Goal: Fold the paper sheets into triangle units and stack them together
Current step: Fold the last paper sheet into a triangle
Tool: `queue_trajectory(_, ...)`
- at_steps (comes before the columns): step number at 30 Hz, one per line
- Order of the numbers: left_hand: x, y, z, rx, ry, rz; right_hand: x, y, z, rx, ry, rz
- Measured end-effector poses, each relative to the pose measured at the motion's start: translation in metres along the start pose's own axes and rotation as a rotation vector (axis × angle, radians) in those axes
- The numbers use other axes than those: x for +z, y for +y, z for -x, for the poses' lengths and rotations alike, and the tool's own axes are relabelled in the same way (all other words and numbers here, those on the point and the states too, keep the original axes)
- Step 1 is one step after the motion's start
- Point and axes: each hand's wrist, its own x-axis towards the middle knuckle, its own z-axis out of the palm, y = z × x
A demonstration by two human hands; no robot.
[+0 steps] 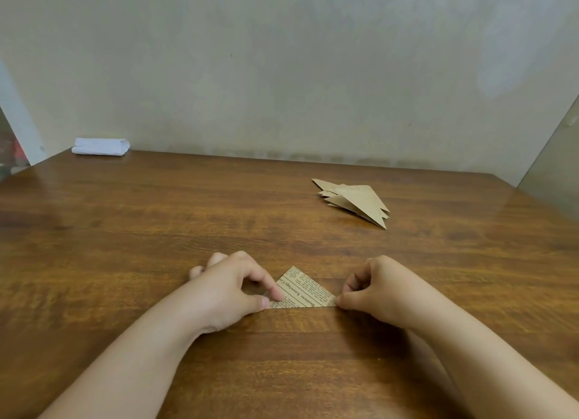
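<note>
A tan newsprint paper sheet folded into a triangle (302,291) lies flat on the wooden table (156,224), its long edge toward me. My left hand (232,288) pinches its left corner between thumb and forefinger. My right hand (372,290) pinches the right corner, fingers curled. Farther back and to the right sits a stack of several folded tan triangle units (357,201), fanned slightly, apart from both hands.
A folded white cloth or paper wad (100,146) lies at the table's back left corner against the pale wall. A panel stands at the right edge of the table (551,168).
</note>
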Motion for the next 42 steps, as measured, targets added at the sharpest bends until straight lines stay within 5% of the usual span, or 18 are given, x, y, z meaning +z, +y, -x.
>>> queue_trajectory(17,-0.004,-0.011,-0.001,0.01,-0.024,-0.079,0.001,0.012,0.005,-0.052,0.034,0.03)
queue_trajectory(23,0.004,-0.007,-0.003,0.064,0.082,-0.099,0.02,0.005,0.006,-0.135,0.217,0.056)
queue_trajectory(35,0.02,-0.001,-0.009,0.213,0.224,-0.121,0.01,-0.009,-0.004,-0.085,-0.042,0.127)
queue_trajectory(42,0.022,-0.001,-0.009,0.203,0.188,-0.085,0.021,-0.003,0.004,-0.209,0.065,-0.061)
